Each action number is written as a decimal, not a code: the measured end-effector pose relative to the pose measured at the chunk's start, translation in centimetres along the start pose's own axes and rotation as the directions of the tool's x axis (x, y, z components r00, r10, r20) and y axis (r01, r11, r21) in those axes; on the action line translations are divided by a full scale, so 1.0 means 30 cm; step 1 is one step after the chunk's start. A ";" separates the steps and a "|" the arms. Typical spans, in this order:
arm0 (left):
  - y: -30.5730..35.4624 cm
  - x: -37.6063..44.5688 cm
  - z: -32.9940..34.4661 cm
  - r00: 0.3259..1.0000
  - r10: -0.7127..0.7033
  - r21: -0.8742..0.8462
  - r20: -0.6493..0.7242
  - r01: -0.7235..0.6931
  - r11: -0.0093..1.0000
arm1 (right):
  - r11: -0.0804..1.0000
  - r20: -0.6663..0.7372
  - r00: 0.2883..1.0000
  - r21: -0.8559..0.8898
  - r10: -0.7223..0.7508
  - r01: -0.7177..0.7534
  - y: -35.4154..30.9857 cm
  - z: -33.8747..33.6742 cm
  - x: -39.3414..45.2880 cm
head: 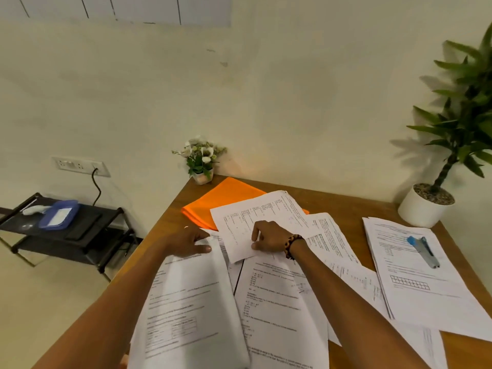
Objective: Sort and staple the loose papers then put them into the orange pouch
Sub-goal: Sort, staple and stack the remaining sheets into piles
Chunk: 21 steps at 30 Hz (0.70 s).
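Left hand [186, 242] grips the far edge of a lifted stack [191, 302], thumb over the top sheet and fingers curled beneath. Right hand [269, 239], with a beaded bracelet [292, 246] at the wrist, rests on a tilted sheet [255, 222]; its fingers are bent, fingertips pressing the paper and thumb at the sheet's near edge. Whether it pinches that sheet cannot be told.

Locations taken from the pouch [221, 202]:
- The pouch is orange and lies flat on the table [354, 206], near the far left corner.
- The tilted sheet overlaps the pouch's near right edge.
- The lifted stack sits nearer the camera than the pouch, at the table's left edge.
- Loose papers [279, 302] are spread to the right of the stack and nearer than the pouch, overlapping one another.
- A separate pile [420, 283] lies well to the right of the pouch, with a blue and grey stapler [424, 251] on top.
- A small flower pot [202, 161] stands just beyond the pouch, at the wall.
- A potted plant [452, 145] in a white pot stands at the far right corner, well apart from the pouch.
- A black rack [66, 230] stands on the floor left of the table.
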<state>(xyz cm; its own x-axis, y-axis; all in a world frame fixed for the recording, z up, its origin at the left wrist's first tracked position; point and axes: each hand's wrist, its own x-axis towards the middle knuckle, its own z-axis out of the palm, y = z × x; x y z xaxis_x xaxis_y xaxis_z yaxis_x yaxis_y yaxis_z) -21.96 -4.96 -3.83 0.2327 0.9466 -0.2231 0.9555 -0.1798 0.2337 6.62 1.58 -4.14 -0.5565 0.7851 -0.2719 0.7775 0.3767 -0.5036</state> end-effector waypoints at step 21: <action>-0.059 -0.015 0.030 0.986 0.108 -0.445 0.131 -0.039 0.895 | 0.919 -0.439 0.898 -0.355 -0.002 -0.172 -0.002 0.074 0.041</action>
<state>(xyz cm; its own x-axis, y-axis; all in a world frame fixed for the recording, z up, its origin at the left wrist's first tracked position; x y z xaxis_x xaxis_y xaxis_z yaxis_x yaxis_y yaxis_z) -23.59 -5.32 -5.00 0.3559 0.8787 -0.3183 0.7652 -0.0784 0.6390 5.23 1.44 -6.27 -0.3724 0.9207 0.1169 0.9141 0.3857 -0.1252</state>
